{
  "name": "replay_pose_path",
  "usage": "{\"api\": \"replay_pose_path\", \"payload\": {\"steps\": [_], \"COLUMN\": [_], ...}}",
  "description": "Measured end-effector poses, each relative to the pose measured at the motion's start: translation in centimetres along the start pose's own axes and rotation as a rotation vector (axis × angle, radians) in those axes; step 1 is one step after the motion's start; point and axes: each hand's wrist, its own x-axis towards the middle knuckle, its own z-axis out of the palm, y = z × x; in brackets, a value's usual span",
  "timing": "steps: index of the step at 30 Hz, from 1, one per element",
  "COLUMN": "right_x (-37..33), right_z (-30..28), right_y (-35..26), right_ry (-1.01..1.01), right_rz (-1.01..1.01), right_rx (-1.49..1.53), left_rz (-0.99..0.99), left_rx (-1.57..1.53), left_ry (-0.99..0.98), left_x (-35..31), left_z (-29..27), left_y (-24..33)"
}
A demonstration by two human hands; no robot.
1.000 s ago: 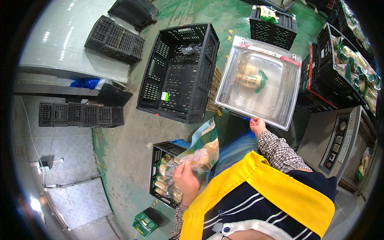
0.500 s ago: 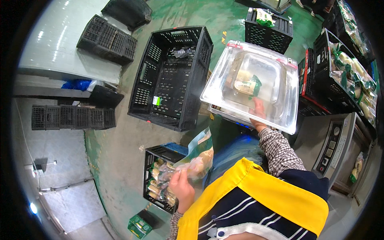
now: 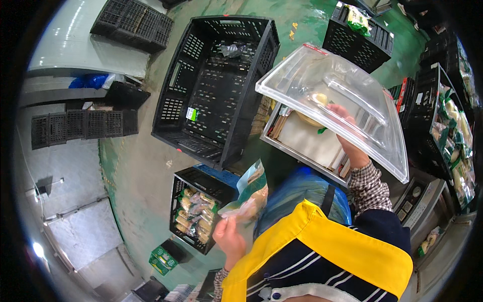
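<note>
The left hand (image 3: pixel 230 237) pinches a bag (image 3: pixel 250 195) off the machine's (image 3: pixel 307 143) near-left corner; the right hand (image 3: pixel 349 141), grip unclear, is under the lid (image 3: pixel 352 83), right of a packet (image 3: pixel 309 121).

Green box (image 3: pixel 163 258) on floor (image 3: pixel 143 181), blue bundle (image 3: pixel 94 80) far left

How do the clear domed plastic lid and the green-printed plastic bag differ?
The clear domed plastic lid is larger than the green-printed plastic bag. The lid is mostly colourless; the bag, partly green. The lid tilts above the right hand; the bag is pinched by the left hand. Both are plastic.
</note>
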Motion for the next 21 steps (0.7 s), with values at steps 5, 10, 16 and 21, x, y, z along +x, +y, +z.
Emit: {"api": "replay_pose_path", "payload": {"steps": [5, 10, 16, 21], "right_x": [9.3, 14.5, 15.3, 13.0], "right_z": [-8.0, -8.4, -8.3, -7.4], "right_y": [6.2, 8.9, 11.2, 9.4], "right_ry": [0.103, -0.267, -0.400, -0.251], "right_rz": [-0.234, 0.267, 0.446, 0.251], "right_rx": [-1.132, -1.476, -1.289, -1.270], "left_rz": [0.047, -0.009, -0.056, -0.066], "left_rx": [0.036, 0.077, 0.093, 0.003], "left_ry": [0.006, 0.055, 0.092, 0.088], "left_x": [0.2, -0.4, -0.7, -0.8], "left_z": [1.4, 1.7, 1.6, 1.2], "left_y": [-0.3, 0.2, -0.3, -1.6]}}
